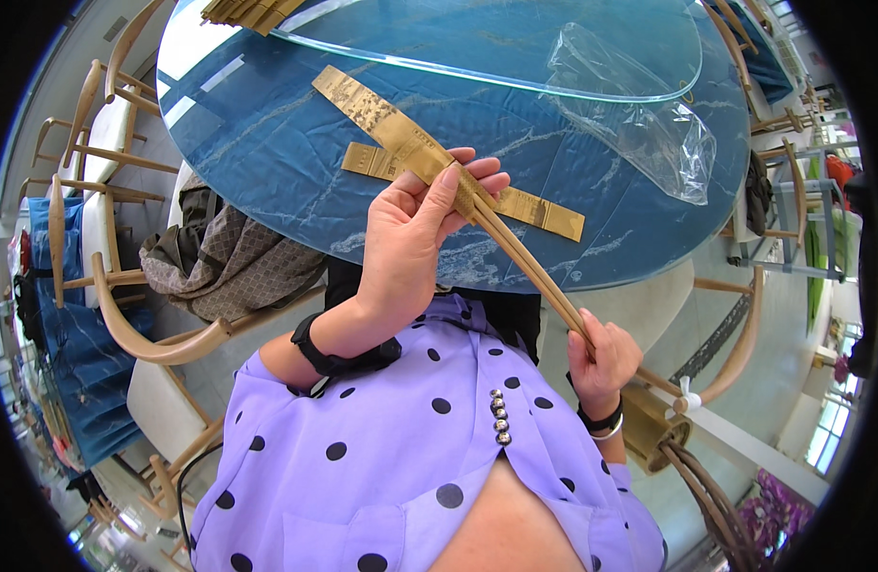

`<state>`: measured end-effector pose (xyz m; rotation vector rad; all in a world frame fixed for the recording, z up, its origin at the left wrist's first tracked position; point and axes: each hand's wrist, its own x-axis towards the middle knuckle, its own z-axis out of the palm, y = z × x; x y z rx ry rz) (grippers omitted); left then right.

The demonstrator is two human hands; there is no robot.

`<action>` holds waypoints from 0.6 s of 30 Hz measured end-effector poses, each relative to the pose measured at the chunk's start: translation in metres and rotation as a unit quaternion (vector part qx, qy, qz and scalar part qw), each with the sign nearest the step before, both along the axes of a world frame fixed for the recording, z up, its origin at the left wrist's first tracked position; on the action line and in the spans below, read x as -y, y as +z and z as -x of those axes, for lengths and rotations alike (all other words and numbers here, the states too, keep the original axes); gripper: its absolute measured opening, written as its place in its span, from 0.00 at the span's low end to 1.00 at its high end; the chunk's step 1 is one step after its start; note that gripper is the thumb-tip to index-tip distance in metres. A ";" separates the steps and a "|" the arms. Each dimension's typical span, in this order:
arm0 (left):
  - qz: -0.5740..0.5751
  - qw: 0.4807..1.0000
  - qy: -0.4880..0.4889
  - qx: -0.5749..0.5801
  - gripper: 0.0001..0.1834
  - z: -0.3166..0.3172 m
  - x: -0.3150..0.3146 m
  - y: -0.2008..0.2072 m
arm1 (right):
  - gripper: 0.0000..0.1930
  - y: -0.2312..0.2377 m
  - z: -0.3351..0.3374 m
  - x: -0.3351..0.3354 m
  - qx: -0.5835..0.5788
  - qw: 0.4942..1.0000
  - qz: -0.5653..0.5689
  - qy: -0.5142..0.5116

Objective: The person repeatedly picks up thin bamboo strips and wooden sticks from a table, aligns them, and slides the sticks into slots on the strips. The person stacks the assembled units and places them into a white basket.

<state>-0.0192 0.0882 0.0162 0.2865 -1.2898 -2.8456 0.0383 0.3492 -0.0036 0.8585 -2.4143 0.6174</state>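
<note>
My left hand is closed around a gold paper chopstick sleeve, thumb on top and fingers underneath. Out of the sleeve's near end run wooden chopsticks, slanting down to the right. My right hand pinches their lower ends between thumb and fingers. Beneath my left hand, flat on the blue table, lies another gold sleeve; its middle is hidden by the hand and the held sleeve. Whether it has chopsticks inside, I cannot tell.
The round table has a blue marbled cover. On it stand a glass turntable, a stack of gold sleeves and a crumpled clear plastic bag. Wooden chairs surround it; a patterned brown cloth item rests on the left one.
</note>
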 end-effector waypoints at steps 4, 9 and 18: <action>-0.018 1.000 0.018 -0.016 0.16 -0.003 -0.003 -0.002 | 0.13 -0.004 0.000 0.002 0.000 1.000 0.022 0.001; -0.007 1.000 0.008 -0.017 0.19 -0.003 -0.003 -0.003 | 0.13 -0.004 0.000 0.003 0.001 0.999 0.038 0.002; -0.028 1.000 -0.013 0.005 0.18 -0.002 -0.002 -0.002 | 0.13 -0.004 0.003 0.004 -0.003 1.000 0.030 0.003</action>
